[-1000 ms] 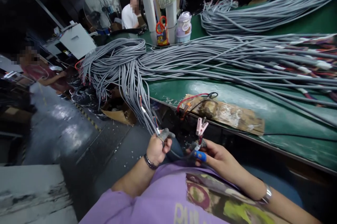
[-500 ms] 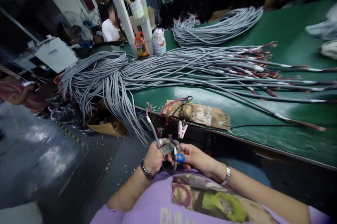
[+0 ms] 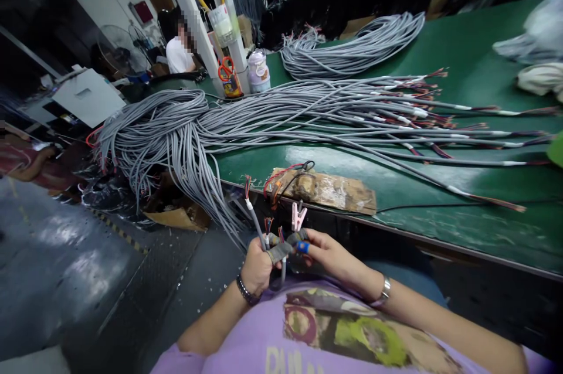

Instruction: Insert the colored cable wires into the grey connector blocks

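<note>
- Left hand [image 3: 258,264]: the fingers were clenched around grey cables [image 3: 256,223], whose coloured wire ends pointed upward; grey covering showed on the thumb.
- Right hand [image 3: 332,254]: the fingers were bent close against the left hand's, with a blue wrap [image 3: 302,247] on one digit. Whether they gripped a cable could not be told.
- Cables: these stood in front of the purple shirt [image 3: 246,333], off the near edge of the counter [image 3: 448,180].
- Clip [image 3: 298,217]: pink, it appeared just above the right fingers; contact could not be told.
- Board [image 3: 341,191]: rough and wooden, it lay along the near edge, between the hands and part of the bundle [image 3: 264,113]. Red and black leads [image 3: 281,173] crossed its left end, and a black cord [image 3: 422,206] ran to the right.
- Bundle: grey, it spanned much of the counter and drooped over the left side beside an open carton [image 3: 189,217].
- Rear: a coil [image 3: 352,48] lay behind the bundle. Two white posts [image 3: 187,2] rose at left, with orange-handled scissors [image 3: 226,69] and a lilac tub [image 3: 258,69] at their feet.
- Right end: a plastic bag [image 3: 545,28] lay behind a pale cloth [image 3: 539,78].
- Background: a person in white [image 3: 177,56] was partly hidden by a post.
</note>
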A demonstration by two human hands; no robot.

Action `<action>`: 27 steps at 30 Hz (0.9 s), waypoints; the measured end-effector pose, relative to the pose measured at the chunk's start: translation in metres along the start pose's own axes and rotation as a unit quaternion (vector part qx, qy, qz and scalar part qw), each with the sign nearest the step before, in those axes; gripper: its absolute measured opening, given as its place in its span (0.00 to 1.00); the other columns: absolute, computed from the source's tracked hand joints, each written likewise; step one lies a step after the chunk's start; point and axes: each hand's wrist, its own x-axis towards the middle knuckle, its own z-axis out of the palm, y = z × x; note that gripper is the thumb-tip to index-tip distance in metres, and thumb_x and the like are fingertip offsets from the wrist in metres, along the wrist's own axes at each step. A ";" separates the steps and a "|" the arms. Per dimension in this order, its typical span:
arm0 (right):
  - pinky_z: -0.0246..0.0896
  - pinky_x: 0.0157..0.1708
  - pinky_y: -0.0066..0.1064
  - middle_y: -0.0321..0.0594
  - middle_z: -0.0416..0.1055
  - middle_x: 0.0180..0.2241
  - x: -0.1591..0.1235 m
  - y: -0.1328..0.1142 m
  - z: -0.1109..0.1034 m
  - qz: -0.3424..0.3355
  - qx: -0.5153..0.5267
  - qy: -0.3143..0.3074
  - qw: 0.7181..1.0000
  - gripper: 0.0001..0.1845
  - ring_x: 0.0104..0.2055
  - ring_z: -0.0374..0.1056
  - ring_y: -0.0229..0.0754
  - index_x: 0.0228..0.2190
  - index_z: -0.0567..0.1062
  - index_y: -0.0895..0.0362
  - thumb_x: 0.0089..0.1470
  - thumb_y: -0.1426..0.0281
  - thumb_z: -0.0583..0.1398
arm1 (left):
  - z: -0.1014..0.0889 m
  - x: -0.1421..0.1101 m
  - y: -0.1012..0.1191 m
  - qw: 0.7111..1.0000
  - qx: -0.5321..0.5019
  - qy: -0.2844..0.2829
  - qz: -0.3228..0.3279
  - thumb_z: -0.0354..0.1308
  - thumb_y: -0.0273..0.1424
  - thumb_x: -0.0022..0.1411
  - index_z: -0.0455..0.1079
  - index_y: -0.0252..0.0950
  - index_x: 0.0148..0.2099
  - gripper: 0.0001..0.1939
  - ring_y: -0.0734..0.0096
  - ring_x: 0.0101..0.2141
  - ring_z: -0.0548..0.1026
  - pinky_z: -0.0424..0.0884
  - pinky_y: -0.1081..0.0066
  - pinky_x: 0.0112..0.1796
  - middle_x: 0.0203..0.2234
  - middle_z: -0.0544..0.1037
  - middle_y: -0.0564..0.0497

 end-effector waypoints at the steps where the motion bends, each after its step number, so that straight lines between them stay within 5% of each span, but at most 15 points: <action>1: 0.52 0.21 0.24 0.31 0.63 0.21 0.000 -0.003 0.000 -0.014 -0.017 0.016 1.000 0.20 0.21 0.54 0.31 0.30 0.71 0.59 0.46 0.53 0.62 | 0.001 -0.001 -0.001 1.000 0.009 0.003 0.004 0.69 0.41 0.40 0.62 0.33 0.20 0.21 0.84 0.14 0.58 0.53 0.79 0.17 0.12 0.63 0.59; 11: 0.55 0.24 0.27 0.34 0.67 0.23 0.000 -0.017 0.003 -0.060 -0.072 0.027 0.995 0.20 0.24 0.58 0.33 0.27 0.71 0.59 0.45 0.54 0.64 | 0.005 -0.005 -0.002 0.989 0.123 -0.060 0.063 0.67 0.35 0.46 0.71 0.32 0.29 0.13 0.76 0.23 0.64 0.63 0.75 0.27 0.21 0.72 0.55; 18: 0.50 0.20 0.26 0.35 0.70 0.17 -0.006 -0.018 0.001 -0.015 0.014 -0.041 0.999 0.20 0.19 0.64 0.35 0.26 0.69 0.59 0.46 0.54 0.62 | 0.000 -0.005 -0.003 0.980 0.068 -0.179 -0.052 0.65 0.42 0.49 0.71 0.31 0.33 0.18 0.74 0.19 0.69 0.65 0.73 0.24 0.17 0.73 0.52; 22: 0.56 0.22 0.28 0.34 0.71 0.18 -0.003 -0.021 0.004 -0.035 -0.008 -0.010 0.999 0.19 0.20 0.66 0.37 0.25 0.69 0.57 0.45 0.53 0.63 | 0.005 -0.007 -0.007 0.994 0.037 -0.097 -0.033 0.66 0.42 0.47 0.69 0.32 0.30 0.18 0.74 0.16 0.68 0.64 0.74 0.21 0.13 0.71 0.55; 27: 0.61 0.29 0.32 0.37 0.73 0.22 -0.003 -0.024 0.007 -0.052 0.046 -0.043 0.997 0.18 0.26 0.68 0.41 0.25 0.68 0.57 0.47 0.55 0.62 | 0.008 -0.007 -0.012 0.998 -0.056 0.019 0.014 0.65 0.42 0.49 0.64 0.34 0.27 0.18 0.75 0.17 0.70 0.61 0.77 0.20 0.14 0.72 0.55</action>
